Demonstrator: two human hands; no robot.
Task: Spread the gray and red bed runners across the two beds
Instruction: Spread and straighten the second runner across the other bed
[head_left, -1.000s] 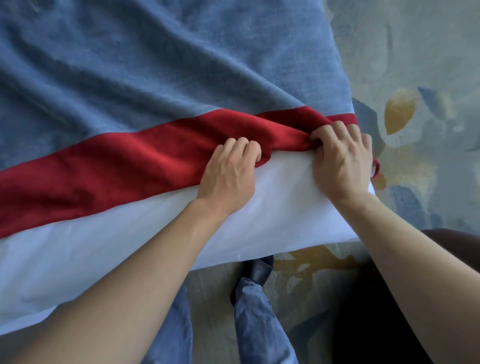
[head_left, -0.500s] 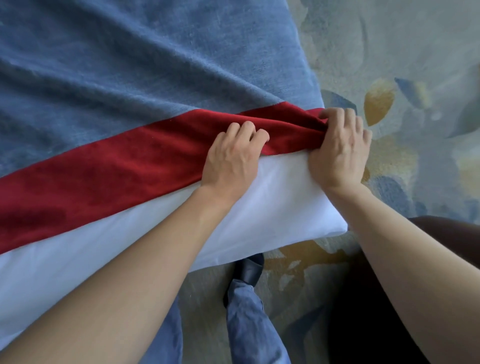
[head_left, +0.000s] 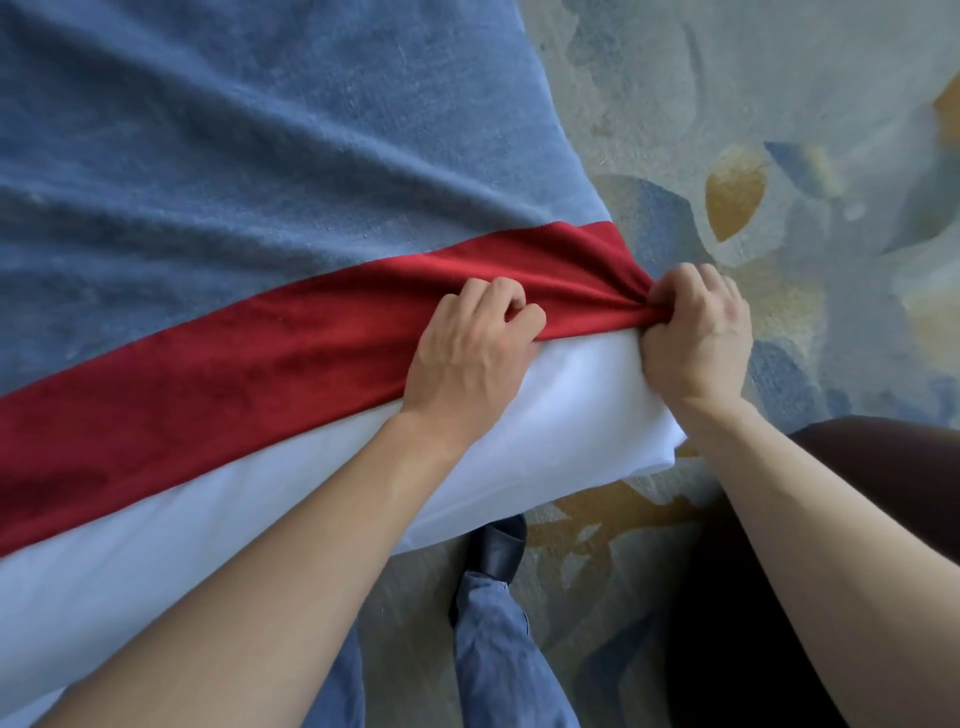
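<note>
Both hands work the near corner of one bed. Left hand (head_left: 470, 345) lies on the red runner (head_left: 249, 374), fingers curled and pinching its near edge where it meets the white sheet (head_left: 545, 415). Right hand (head_left: 698, 332) is fisted round the bunched red end at the bed corner. Gray runner (head_left: 260, 156) lies flat beyond the red band, touching it along one seam-like line, with faint creases fanning toward the corner.

Risks, as judged: pulling hard from one gathered point may drag the gray cloth askew and deepen those creases; the red band could twist or ride down off the corner onto the patterned carpet (head_left: 779, 130); the sheet may come untucked if the left hand drags it along. A shoe (head_left: 498, 551) stands close under the bed edge, so overhanging cloth could get stepped on.

Against half a second ago: right hand has closed tighter, gathering more red cloth, and the left fingers now curl in instead of lying over the band.
</note>
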